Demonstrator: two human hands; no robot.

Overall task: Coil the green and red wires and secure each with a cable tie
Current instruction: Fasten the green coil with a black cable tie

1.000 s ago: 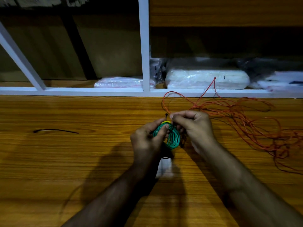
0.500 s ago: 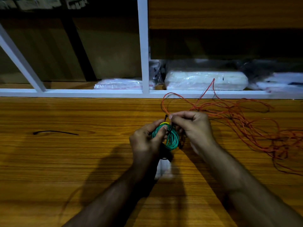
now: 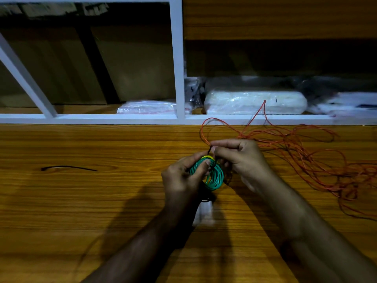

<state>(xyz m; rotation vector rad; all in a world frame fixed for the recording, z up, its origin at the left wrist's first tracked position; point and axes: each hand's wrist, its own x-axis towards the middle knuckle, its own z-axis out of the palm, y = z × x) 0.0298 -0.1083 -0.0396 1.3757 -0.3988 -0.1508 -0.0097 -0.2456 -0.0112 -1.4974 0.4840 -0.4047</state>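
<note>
I see my left hand (image 3: 183, 176) gripping the round green wire coil (image 3: 212, 176) above the wood-grain worktop (image 3: 102, 201); my right hand (image 3: 236, 156) pinches a thin black cable tie (image 3: 210, 150), loose red wire (image 3: 306, 152) tangled right

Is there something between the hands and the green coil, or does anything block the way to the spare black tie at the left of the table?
Nothing visible does. The left hand already grips the green coil, and the right hand pinches the black tie above it. Bare table lies toward the spare tie.
</note>
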